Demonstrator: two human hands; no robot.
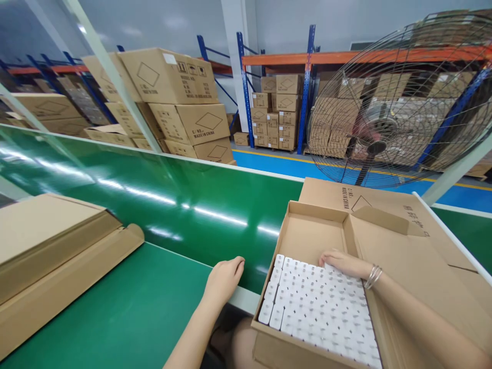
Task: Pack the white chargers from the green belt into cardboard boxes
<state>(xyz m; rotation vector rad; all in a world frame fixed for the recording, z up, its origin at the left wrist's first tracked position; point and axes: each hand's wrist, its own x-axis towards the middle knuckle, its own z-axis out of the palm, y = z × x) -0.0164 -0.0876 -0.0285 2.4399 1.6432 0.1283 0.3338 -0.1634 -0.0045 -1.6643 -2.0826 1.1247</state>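
Note:
An open cardboard box (315, 232) sits tilted toward me at the right. Rows of small white rounded-end plastic pieces (307, 292) stand packed in its near part, and its far part shows bare cardboard. My right hand (340, 261), with thin bracelets at the wrist, reaches in over the far row. Its fingers are closed on one white piece, mostly hidden by the hand. Beside the box on the left, my left hand (225, 277) is curled into a loose fist at the edge of the green belt, and nothing shows in it.
A green conveyor belt (184, 189) runs across in front. At the left lies a flat cardboard box (49, 225) on a green tabletop (126, 307). Large cartons (384, 230) support the right side. A big wire-caged fan (378, 128), stacked cartons (188, 120) and racks stand beyond.

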